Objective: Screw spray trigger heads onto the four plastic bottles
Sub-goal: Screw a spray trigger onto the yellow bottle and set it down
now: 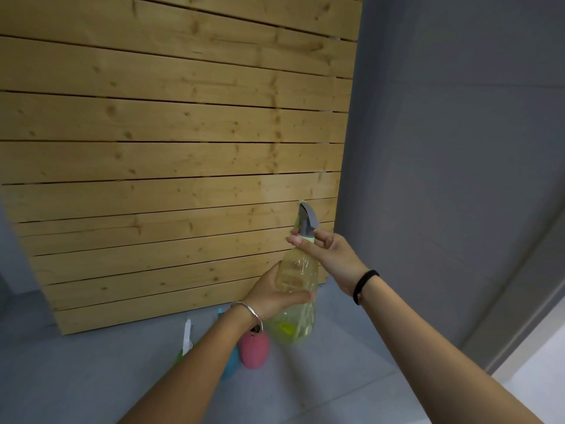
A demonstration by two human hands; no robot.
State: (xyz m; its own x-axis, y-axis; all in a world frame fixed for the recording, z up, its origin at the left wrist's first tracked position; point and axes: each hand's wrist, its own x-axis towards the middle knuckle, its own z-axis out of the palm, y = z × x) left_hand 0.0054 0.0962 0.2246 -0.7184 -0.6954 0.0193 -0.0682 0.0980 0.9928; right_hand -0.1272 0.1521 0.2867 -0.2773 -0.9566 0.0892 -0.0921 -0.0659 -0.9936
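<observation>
Translucent yellow-green plastic bottle (298, 289) is held up off the floor, tilted slightly, in front of the horizontal pine-slat panel (171, 154): left hand (276, 296) wraps its body w/ fingers closed round it, prob. to stop it turning, while right hand (331, 255) pinches thumb & fingers on the pale collar under the grey spray trigger head (307, 220), apparently to thread it on. Near-left on the grey floor (91, 377) stand a pink ribbed bottle (254, 350), a blue bottle (230, 364) & a green bottle w/ white head (185, 344), partly hidden by the left forearm. No legible brand, label or writing.

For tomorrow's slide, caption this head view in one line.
Left hand steadies a yellow bottle while right hand twists its spray head.
</observation>
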